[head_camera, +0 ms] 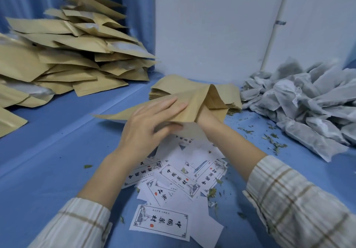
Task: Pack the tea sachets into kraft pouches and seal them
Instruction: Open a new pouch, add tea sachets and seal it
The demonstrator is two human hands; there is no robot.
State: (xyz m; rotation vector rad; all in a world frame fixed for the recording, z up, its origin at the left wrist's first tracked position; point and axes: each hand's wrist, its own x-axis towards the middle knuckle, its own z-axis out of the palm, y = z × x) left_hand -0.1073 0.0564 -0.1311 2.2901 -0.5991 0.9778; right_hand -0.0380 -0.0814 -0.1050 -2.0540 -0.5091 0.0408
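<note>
My left hand [148, 124] holds a kraft pouch [192, 105] above the blue table, fingers laid on its top face and thumb underneath. The pouch's mouth points right and is spread wide. My right hand [211, 121] is pushed into that mouth; only the wrist shows and the fingers are hidden inside. Whether it holds a sachet cannot be seen. A heap of grey-white tea sachets [308, 103] lies at the right. A flat stack of empty kraft pouches [173, 86] sits just behind the held pouch.
A big pile of kraft pouches [77, 55] fills the back left. Printed paper labels [173, 176] are scattered under my forearms. Loose tea leaves [273, 143] dot the blue cloth near the sachets. A white panel [212, 26] stands close behind.
</note>
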